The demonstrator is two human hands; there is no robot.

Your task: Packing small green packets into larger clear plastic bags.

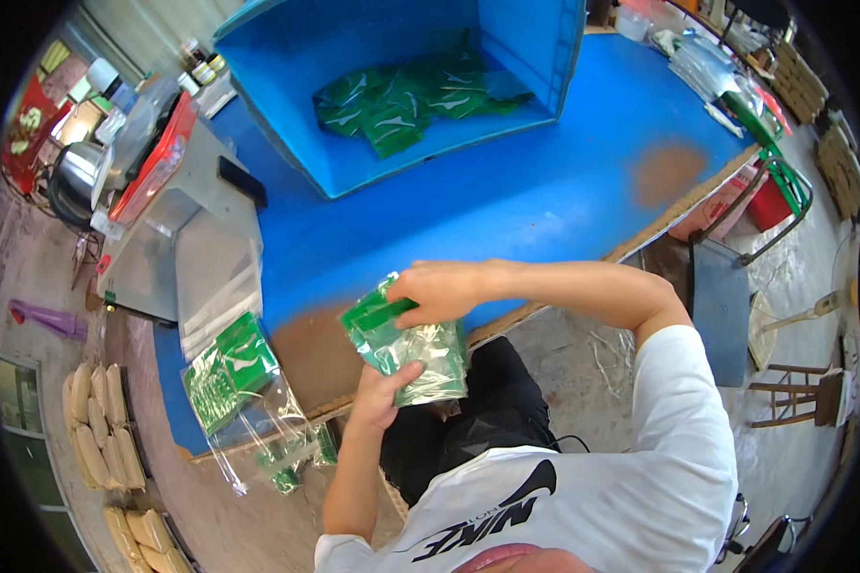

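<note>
My left hand (380, 393) grips the lower left side of a clear plastic bag (435, 368) with green in its upper part, thumb lying across the front. My right hand (441, 289) reaches in from the right, its fingers closed over a green piece (377, 313) at the bag's top. Whether that piece is inside the bag or part of it, I cannot tell. Left of my hands, more green-and-clear plastic bags (234, 368) lie at the table edge, some clear ends hanging over it.
A blue bin (373, 181) holding several green packets (392, 110) lies on the blue table (449, 224), open toward me. A bag sealing machine (205, 215) stands at the left. Plastic bags (698, 67) lie at the far right. A wooden stool (798, 396) stands on the floor.
</note>
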